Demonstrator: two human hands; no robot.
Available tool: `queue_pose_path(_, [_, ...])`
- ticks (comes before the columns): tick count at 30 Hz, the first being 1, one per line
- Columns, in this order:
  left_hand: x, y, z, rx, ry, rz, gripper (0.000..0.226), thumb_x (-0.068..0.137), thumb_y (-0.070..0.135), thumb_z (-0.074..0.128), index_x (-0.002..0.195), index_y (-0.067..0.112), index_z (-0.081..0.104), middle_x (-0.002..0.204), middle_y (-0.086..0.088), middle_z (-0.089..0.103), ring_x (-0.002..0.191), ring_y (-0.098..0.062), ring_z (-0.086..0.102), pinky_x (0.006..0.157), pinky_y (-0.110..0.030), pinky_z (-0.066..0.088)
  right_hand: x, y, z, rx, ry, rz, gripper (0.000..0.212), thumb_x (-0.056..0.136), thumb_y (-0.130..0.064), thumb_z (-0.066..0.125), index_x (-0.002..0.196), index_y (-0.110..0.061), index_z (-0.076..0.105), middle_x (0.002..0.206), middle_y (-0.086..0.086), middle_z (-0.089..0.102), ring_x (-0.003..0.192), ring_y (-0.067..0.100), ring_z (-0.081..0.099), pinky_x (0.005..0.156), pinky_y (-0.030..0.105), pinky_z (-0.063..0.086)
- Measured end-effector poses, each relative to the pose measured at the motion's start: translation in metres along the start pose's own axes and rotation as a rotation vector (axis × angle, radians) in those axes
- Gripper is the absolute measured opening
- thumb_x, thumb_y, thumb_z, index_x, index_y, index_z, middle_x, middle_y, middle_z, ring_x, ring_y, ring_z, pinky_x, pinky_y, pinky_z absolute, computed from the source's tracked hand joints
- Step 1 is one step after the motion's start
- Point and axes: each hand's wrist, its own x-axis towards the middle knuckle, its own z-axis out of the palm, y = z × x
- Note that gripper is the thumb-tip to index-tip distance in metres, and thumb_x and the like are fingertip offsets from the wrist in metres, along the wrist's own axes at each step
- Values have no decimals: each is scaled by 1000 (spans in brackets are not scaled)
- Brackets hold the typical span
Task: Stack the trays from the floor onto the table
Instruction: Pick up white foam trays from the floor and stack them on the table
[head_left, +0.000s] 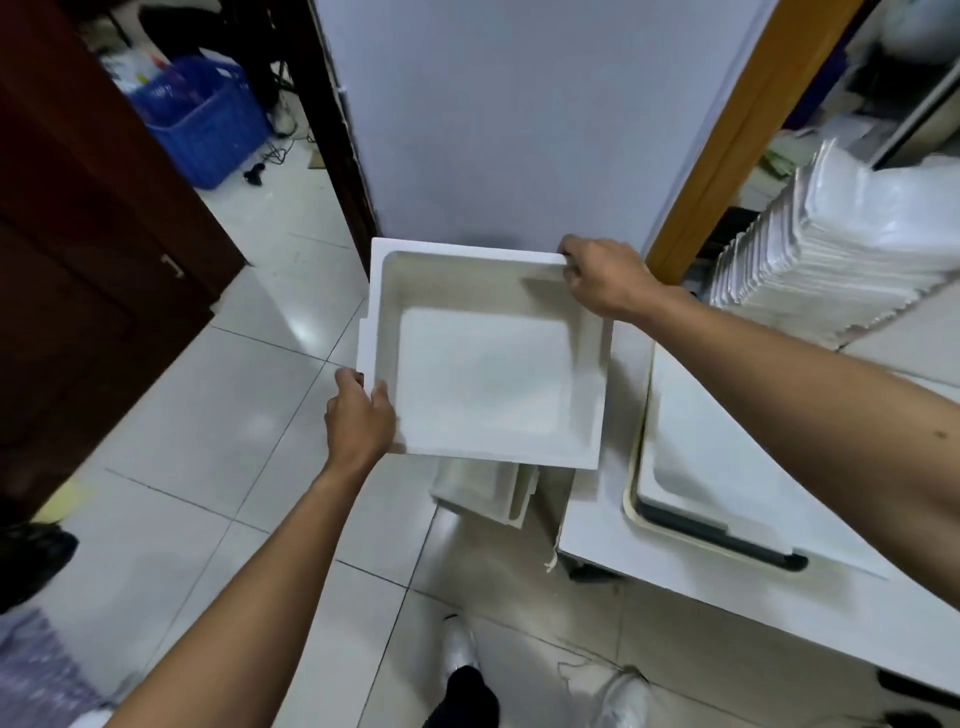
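Note:
I hold a deep white tray (483, 364) in the air above the tiled floor, level and open side up. My left hand (359, 415) grips its near left corner, thumb on the rim. At the far right corner my right hand (602, 278) grips the rim. Under the held tray, another white tray (485, 491) rests on the floor beside the table. On the white table (675, 587) to the right lies a tray (691, 467) with a cream rim, partly covered by my right forearm.
A tall stack of thin clear plastic trays (831, 244) stands at the table's far right. A white panel (519, 119) and a wooden door frame (727, 135) rise straight ahead. A blue basket (208, 124) sits far left, beside a dark wooden door (78, 234). My shoes (618, 696) show below.

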Motion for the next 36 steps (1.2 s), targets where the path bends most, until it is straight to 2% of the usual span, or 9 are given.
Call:
queue_pose_path(6, [-32,87,-11,-34,7,118,23,101,22,47,114,3,44,108,-18,59,104,-41,53,79,-38,39,-62,42,-73,70,137,137,38,92,-14,50,130,-16,55,128,13,59,118,36,51,95,44,41])
queue_pose_path(9, [-45,119,-8,-48,-7,146,23,101,22,47,114,4,44,110,-19,60,107,-42,53,80,-38,38,-101,66,-90,153,238,257,55,92,-20,57,145,-18,42,147,8,45,133,32,41,107,44,36])
queue_pose_path(13, [-69,164,3,-46,-24,209,26,101,23,48,117,3,45,117,-23,60,113,-43,51,86,-40,39,-161,90,-104,339,380,418,75,90,-33,63,153,-16,27,156,7,36,140,32,37,110,46,38])
queue_pose_path(17, [-96,205,15,-56,-73,274,34,103,25,46,127,1,44,124,-17,55,110,-31,48,83,-33,32,-214,105,-106,503,352,543,87,95,-34,61,160,-18,6,165,1,24,145,27,34,112,42,35])
queue_pose_path(19, [-108,222,24,-70,-93,284,33,104,27,45,126,2,44,122,-13,54,103,-22,40,82,-33,32,-235,120,-104,574,369,600,80,95,-36,59,158,-19,13,159,2,36,138,30,44,109,43,40])
queue_pose_path(22, [-120,241,35,-72,-120,308,27,103,29,45,116,6,46,115,-11,55,99,-24,41,81,-35,35,-258,142,-104,718,380,692,53,94,-41,53,141,-18,42,137,6,60,119,34,58,101,45,47])
queue_pose_path(25, [-131,254,44,-74,-149,355,26,102,31,45,111,7,46,109,-10,55,99,-26,45,79,-37,38,-279,154,-107,842,409,714,40,94,-41,49,126,-19,59,118,2,69,107,29,64,98,46,51])
queue_pose_path(31, [-144,269,58,-53,-176,412,24,98,36,49,102,13,49,98,-1,58,98,-25,50,77,-38,40,-299,171,-114,846,481,754,36,100,-35,48,131,-21,59,122,0,67,110,28,62,93,38,50])
queue_pose_path(36, [-146,279,59,-128,-179,503,24,95,33,53,116,21,49,98,10,62,96,-21,59,77,-38,48,-304,180,-118,825,482,745,36,100,-36,48,131,-23,58,117,-1,67,104,26,62,90,39,52])
